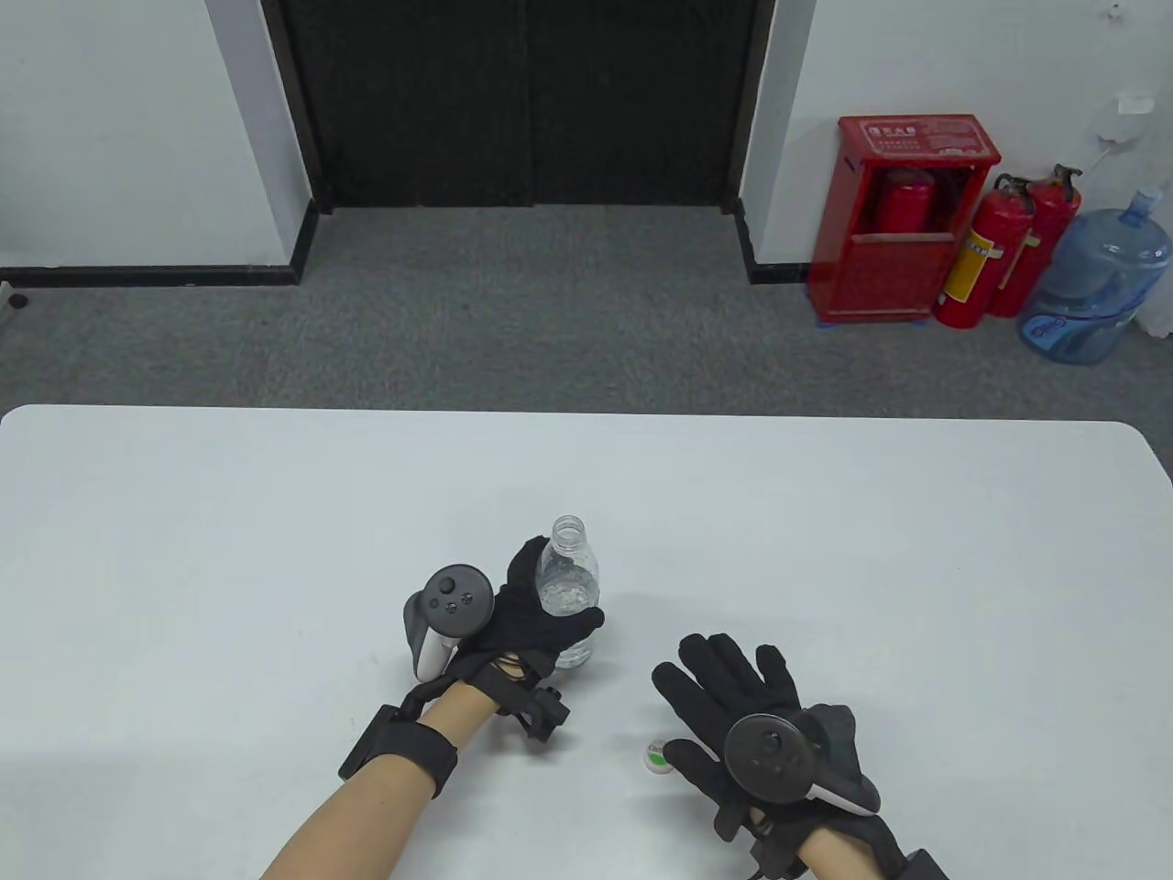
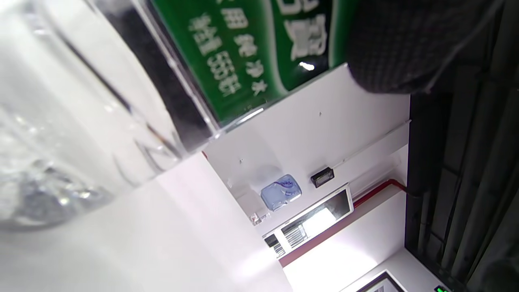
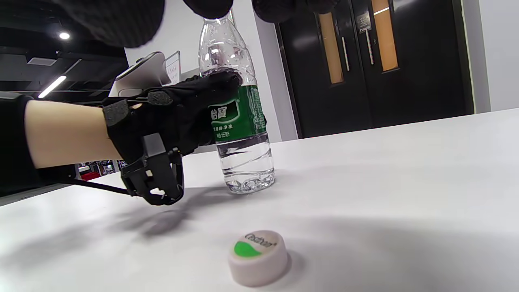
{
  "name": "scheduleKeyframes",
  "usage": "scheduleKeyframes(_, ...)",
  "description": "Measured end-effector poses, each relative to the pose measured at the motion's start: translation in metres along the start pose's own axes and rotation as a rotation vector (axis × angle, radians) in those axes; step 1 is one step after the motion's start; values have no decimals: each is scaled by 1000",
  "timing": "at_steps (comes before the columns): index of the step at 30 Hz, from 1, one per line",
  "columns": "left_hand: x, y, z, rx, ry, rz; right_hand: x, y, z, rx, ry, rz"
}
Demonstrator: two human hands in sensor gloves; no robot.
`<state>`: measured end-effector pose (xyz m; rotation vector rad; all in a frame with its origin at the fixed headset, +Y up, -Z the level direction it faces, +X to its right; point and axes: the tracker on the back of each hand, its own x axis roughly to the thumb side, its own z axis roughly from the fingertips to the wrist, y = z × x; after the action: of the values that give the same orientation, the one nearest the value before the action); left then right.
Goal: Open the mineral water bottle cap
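A clear water bottle [image 1: 570,587] with a green label stands upright on the white table [image 1: 275,550], its neck open with no cap on it. My left hand [image 1: 536,612] grips it around the label; the right wrist view shows this grip [image 3: 182,113] on the bottle [image 3: 239,121]. The left wrist view shows the bottle [image 2: 121,101] very close. The white cap [image 1: 657,757] with a green mark lies on the table beside my right thumb, and in the right wrist view [image 3: 258,257] it lies apart from the fingers. My right hand [image 1: 733,697] is open, fingers spread, holding nothing.
The table's far edge [image 1: 586,414] runs across the middle of the table view, with grey carpet beyond. A red extinguisher cabinet [image 1: 903,215], fire extinguishers [image 1: 999,247] and a blue water jug [image 1: 1100,284] stand on the floor at the far right.
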<state>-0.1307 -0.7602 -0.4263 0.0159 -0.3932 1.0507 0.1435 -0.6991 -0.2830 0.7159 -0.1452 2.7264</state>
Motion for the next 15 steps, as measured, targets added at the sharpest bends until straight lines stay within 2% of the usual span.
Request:
scheduleKeyframes(8,-4,7,16,-112,80,29,-1,0,0,-17,4,-12)
scheduleKeyframes(11,0,17,34,-136,70,23,1,1,1,-32,-46,-38)
scheduleKeyframes(15,13,32,58,-171,-12,-127,4,2,2,-30,-47,-51)
